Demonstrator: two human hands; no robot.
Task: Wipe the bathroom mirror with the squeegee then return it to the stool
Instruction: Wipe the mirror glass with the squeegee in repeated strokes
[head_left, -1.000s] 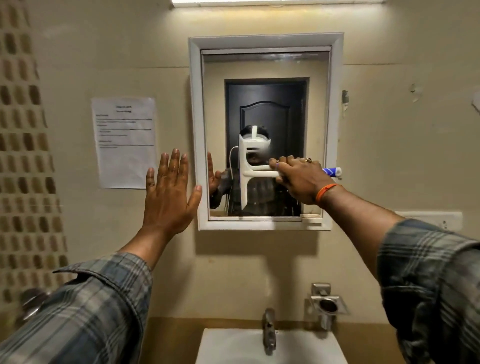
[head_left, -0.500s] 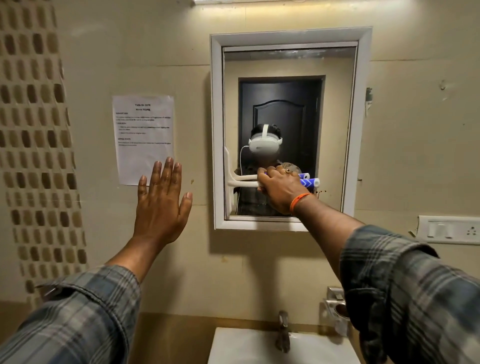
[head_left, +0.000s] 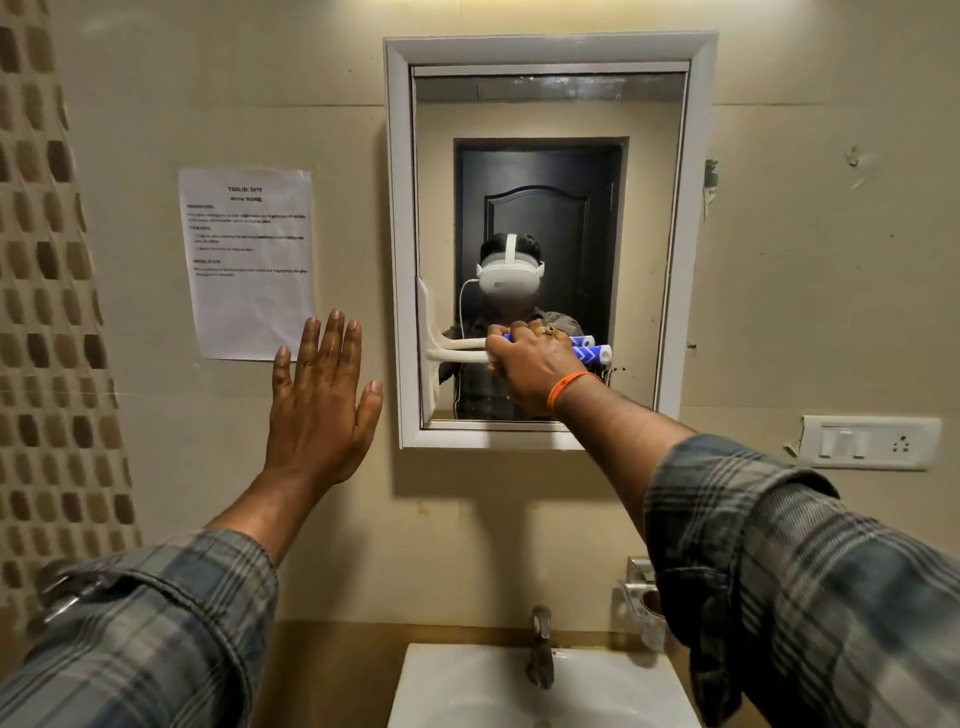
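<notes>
The white-framed mirror (head_left: 649, 156) hangs on the beige wall in front of me. My right hand (head_left: 530, 366) grips the blue and white handle of a white squeegee (head_left: 460, 356). Its blade stands upright against the glass at the mirror's lower left edge. My left hand (head_left: 322, 400) is raised with straight, spread fingers just left of the mirror frame and holds nothing; whether it touches the wall I cannot tell. The stool is out of view.
A printed paper sheet (head_left: 249, 254) is taped to the wall left of the mirror. Below are a white sink (head_left: 467, 691) with a metal tap (head_left: 540, 644) and a metal holder (head_left: 636, 592). A switch plate (head_left: 867, 441) sits at right. Patterned tiles (head_left: 47, 312) cover the left wall.
My right hand has drawn the squeegee leftward across the glass from the middle to the left edge. My left hand has stayed raised beside the frame. My view has shifted left.
</notes>
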